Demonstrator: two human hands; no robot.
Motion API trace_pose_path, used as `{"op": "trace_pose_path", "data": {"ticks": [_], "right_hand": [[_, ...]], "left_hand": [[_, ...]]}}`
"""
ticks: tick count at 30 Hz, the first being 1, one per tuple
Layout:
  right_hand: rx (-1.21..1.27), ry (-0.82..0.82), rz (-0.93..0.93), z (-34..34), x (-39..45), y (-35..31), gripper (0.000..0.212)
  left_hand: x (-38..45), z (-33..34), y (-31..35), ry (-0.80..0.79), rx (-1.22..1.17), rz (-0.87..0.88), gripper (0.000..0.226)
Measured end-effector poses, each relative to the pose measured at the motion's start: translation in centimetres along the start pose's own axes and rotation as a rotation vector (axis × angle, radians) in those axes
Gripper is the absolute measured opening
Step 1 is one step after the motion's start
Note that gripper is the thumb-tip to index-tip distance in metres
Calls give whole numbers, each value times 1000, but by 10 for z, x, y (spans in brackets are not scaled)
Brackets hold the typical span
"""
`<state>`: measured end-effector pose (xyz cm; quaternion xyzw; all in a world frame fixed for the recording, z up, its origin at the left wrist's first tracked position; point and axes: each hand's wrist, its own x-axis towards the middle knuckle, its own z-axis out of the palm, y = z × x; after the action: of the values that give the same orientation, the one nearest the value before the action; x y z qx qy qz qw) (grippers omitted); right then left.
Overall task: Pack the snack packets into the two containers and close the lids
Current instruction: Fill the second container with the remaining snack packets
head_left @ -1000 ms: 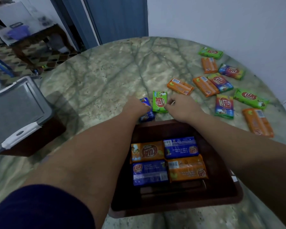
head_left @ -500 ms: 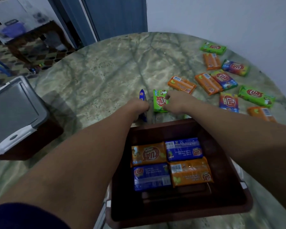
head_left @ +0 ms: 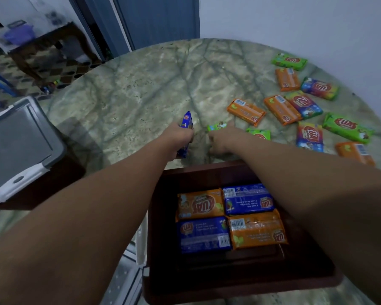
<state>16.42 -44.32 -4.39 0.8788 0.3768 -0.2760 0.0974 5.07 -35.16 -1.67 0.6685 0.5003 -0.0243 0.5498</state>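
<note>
While its fingers are curling round the blue packet, the left hand is holding that packet on edge, upright, just beyond the far rim of the brown container. The fingers of the right hand are closing on the green packet, whose end is sticking out past the knuckles; the fingertips themselves are hidden, so exact contact cannot be told. Both forearms are reaching forward side by side over the container, wrists low over the desk.

Against the frame half a second back, the green packet is no longer lying flat with its face up: it is tipping up in the right hand. The blue packet is standing taller in the left. A second green packet is now showing just right of the right wrist.

Inside the container four packets are lying flat in a two-by-two block, two orange and two blue. Loose packets are lying scattered on the right part of the desk. A grey-lidded container is sitting at the left edge.
</note>
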Motion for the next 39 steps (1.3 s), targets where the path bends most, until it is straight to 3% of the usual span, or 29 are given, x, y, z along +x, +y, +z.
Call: {"op": "trace_pose_path", "data": {"ticks": [7,11,16,20,35,39], "right_hand": [[158,76,120,7,-4,10,47],[392,131,213,-3,-5,18,91],[548,218,230,-15,-23,23,108],[601,332,189,-25,-48,31,103],[723,521,51,2,-139,37,103],[694,568,7,16,-158,37,100]], "left_hand": [[5,6,-1,-24,54,10,39],[2,11,-2,-13,79,6,58],[-11,19,9,-14,20,80,20],[-25,20,17,31,-26,122,38],[-110,23,-7,203,112,524,40],[-129,20,-28,246,132,598,58]]}}
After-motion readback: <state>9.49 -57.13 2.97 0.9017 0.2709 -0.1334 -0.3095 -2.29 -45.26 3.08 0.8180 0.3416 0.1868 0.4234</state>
